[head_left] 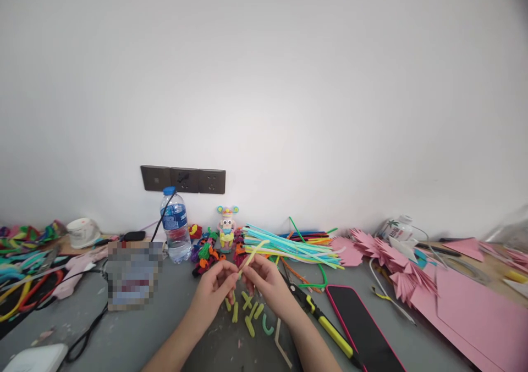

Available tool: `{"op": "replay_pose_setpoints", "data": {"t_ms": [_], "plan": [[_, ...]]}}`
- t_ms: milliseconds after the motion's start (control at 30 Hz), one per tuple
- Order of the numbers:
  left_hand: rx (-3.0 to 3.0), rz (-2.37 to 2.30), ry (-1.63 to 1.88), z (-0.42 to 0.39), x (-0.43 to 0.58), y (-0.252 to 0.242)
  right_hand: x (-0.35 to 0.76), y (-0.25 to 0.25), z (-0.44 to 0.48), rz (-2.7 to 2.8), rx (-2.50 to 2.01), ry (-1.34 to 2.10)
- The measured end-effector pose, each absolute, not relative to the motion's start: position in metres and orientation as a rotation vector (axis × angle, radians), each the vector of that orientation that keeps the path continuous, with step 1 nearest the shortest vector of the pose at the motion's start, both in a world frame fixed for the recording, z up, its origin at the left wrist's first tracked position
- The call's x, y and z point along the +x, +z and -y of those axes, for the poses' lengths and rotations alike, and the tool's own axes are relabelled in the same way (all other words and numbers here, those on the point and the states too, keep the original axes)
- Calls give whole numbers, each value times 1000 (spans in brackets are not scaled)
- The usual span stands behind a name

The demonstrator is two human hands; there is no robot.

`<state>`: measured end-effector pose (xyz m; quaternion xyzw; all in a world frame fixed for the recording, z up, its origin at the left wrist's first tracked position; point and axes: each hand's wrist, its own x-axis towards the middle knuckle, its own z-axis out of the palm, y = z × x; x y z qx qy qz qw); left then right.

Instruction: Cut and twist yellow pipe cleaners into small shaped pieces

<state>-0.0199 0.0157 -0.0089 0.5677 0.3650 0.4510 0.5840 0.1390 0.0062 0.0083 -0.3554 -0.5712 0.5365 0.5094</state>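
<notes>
Craft workspace, as shown by a desk (132,339) bearing pliers (330,329) left of the phone (365,331), paper (478,314) right, pipe cleaners (292,245) beyond.

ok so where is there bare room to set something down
Barest is the grey tabletop between the pixelated item, black cable and left forearm. A narrower strip lies between the phone and white cord. Crowded: along the wall, with the bottle and pipe cleaner bundle, and between the forearms, with short yellow-green pieces.
</notes>
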Motion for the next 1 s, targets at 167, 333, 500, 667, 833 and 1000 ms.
{"op": "replay_pose_setpoints", "data": {"t_ms": [167,333,500,667,833,1000], "plan": [[1319,-828,1128,-14,-22,-6,143,-1,-10,1153,-807,1373],[1339,-822,1105,-15,-25,-6,141,0,-7,1131,-745,1521],[1274,-786,1119,-14,-22,-5,140,5,-2,1142,-674,1602],[1341,-786,1155,-14,-23,-4,143,5,-2,1126,-655,1644],[1559,-733,1133,-14,-26,3,143,5,-3,1147,-654,1577],[1569,-683,900,-12,-27,7,145,3,-4,1231,-662,1579]]}}
